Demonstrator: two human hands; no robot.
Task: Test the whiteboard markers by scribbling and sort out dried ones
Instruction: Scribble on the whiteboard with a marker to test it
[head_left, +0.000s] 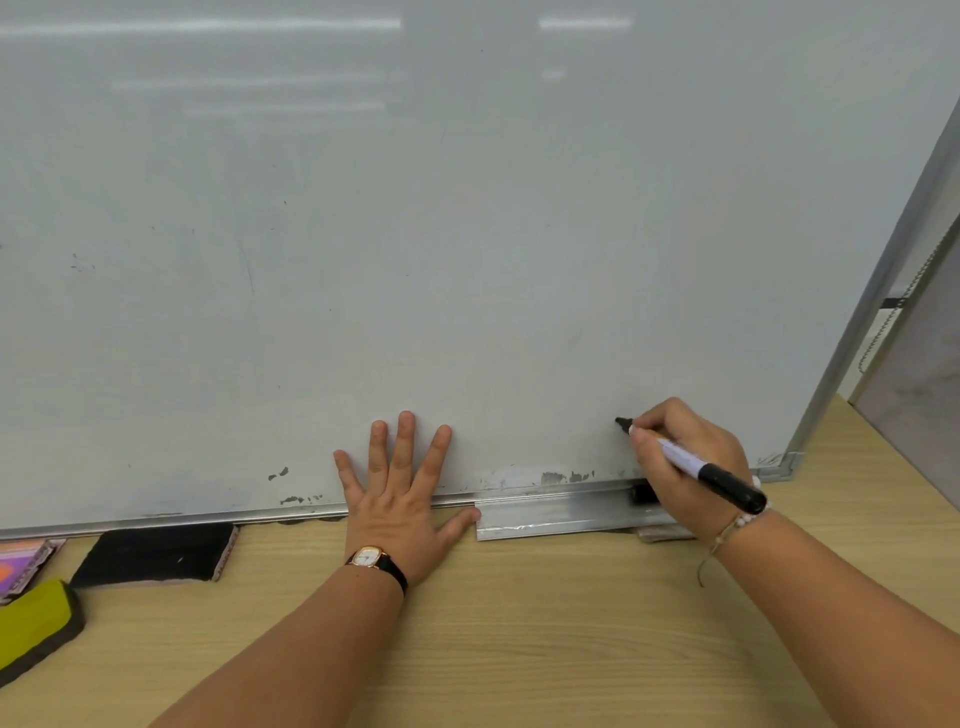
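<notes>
A large whiteboard (467, 234) stands on a wooden table (519, 623), leaning back. My right hand (691, 462) grips a black whiteboard marker (696, 465) like a pen, cap pushed on its rear end, black tip touching the board's lower right area. No fresh line shows at the tip. My left hand (400, 488) lies flat with fingers spread on the board's bottom edge, thumb on the table. Part of another black marker (643, 493) peeks out in the metal tray (550, 514) behind my right hand.
A black felt eraser (156, 556) lies on the table at the left below the board. A yellow-green eraser (36, 623) and a purple-orange packet (21, 564) sit at the far left edge. The board's metal frame (857, 322) ends at the right.
</notes>
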